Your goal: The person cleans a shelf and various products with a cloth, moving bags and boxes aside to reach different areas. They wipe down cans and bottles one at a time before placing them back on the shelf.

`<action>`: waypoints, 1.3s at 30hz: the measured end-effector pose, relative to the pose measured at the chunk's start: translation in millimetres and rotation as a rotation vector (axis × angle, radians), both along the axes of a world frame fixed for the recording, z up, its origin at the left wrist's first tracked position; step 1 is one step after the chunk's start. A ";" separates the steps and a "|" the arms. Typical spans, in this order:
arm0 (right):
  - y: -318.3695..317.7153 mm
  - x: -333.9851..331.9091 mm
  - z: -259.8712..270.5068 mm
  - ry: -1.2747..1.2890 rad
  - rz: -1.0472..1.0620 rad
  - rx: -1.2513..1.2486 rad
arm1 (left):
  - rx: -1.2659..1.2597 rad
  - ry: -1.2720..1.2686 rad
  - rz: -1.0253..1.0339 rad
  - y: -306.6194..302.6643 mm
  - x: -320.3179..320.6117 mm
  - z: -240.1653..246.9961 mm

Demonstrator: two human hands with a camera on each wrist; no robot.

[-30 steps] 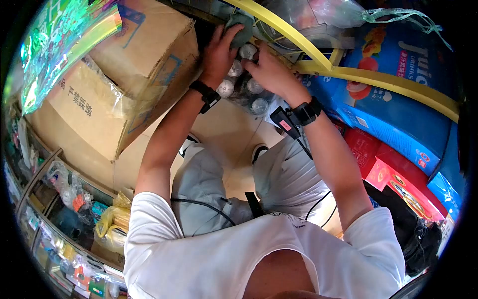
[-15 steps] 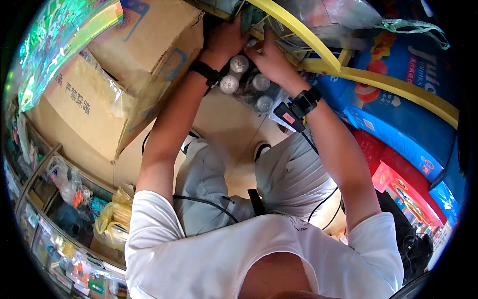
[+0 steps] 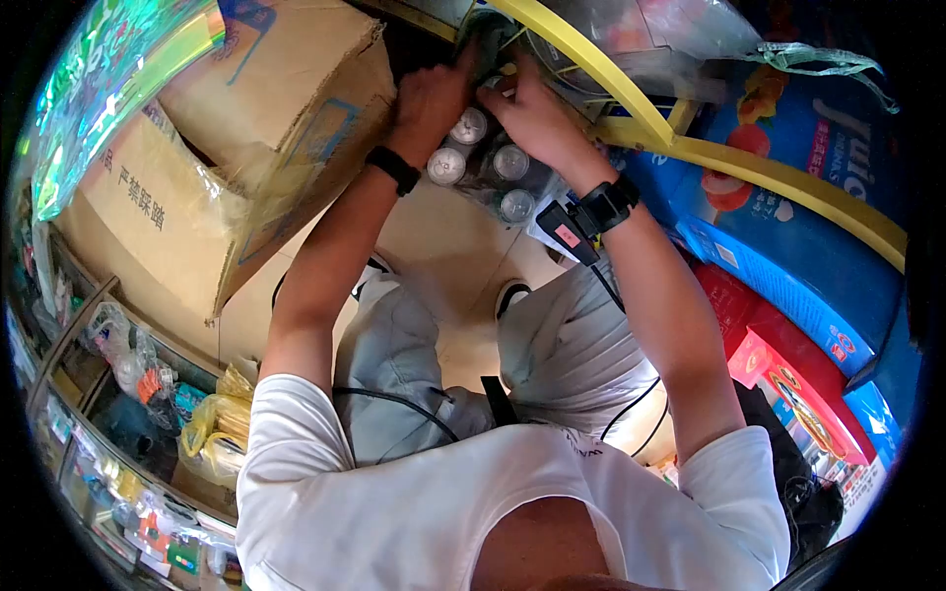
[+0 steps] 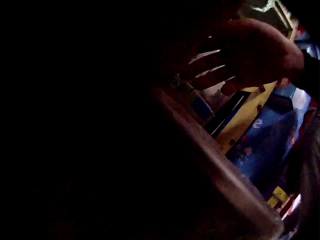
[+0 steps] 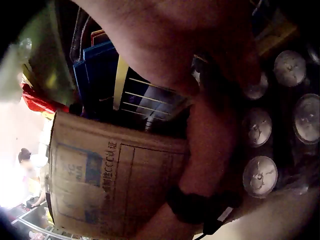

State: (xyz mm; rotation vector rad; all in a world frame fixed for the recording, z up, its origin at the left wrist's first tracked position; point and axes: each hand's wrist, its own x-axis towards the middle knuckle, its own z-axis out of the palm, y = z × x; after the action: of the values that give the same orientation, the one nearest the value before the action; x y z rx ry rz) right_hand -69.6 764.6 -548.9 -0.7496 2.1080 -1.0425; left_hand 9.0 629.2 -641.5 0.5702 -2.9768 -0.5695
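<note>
Both hands reach in close together at the top of the head view. The left hand (image 3: 434, 103) lies beside the carton, its fingers overlapping a dark grey-green thing (image 3: 481, 44). Close to it on the right is the right hand (image 3: 532, 108), over the far end of a pack of silver-topped cans (image 3: 510, 163). In the left wrist view several fingers (image 4: 212, 77) of the right hand spread apart; its thumb side is lost in shadow. The right wrist view shows the left wrist crossing below the right hand, with can tops (image 5: 260, 176) alongside. I cannot tell what the fingertips hold.
A large cardboard carton (image 3: 266, 167) stands left of the hands. A yellow metal rail (image 3: 769, 163) curves across the upper right, in front of a blue drinks box (image 3: 808, 266). Below that is a red box (image 3: 788, 384). Shelves with bagged goods (image 3: 217, 433) line the lower left.
The left hand moved up and right over the grey-green thing, then drew back slightly left. The right hand shifted up and a little right. The cans have stayed about where they were.
</note>
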 end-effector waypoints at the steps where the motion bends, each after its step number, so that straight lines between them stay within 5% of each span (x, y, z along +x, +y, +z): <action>1: -0.5 0.4 -2.8 0.051 -0.010 0.018 | -0.055 -0.023 0.000 -1.3 -2.0 0.9; 7: -4.7 -9.2 -4.6 0.470 0.002 0.010 | -0.098 0.097 0.036 -4.2 -10.9 -8.9; 9: -4.9 -10.0 -4.5 0.135 -0.036 0.015 | -0.059 0.035 0.037 -7.9 -13.1 -11.8; 26: -6.3 -1.5 18.9 -0.050 -0.053 -0.025 | -0.082 -0.201 0.047 15.7 19.3 12.8; 32: -4.3 -12.5 -7.9 -0.049 0.009 -0.044 | -0.148 0.037 0.007 9.2 17.3 -6.7; 39: -7.1 -11.3 7.9 -0.041 -0.039 -0.038 | 0.159 -0.001 0.017 11.6 35.2 28.8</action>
State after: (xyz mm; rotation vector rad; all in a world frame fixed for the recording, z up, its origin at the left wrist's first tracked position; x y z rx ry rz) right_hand -80.9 757.5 -541.0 -0.7020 2.0803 -1.1130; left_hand 44.2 640.8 -612.6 0.6059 -2.9429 -0.8102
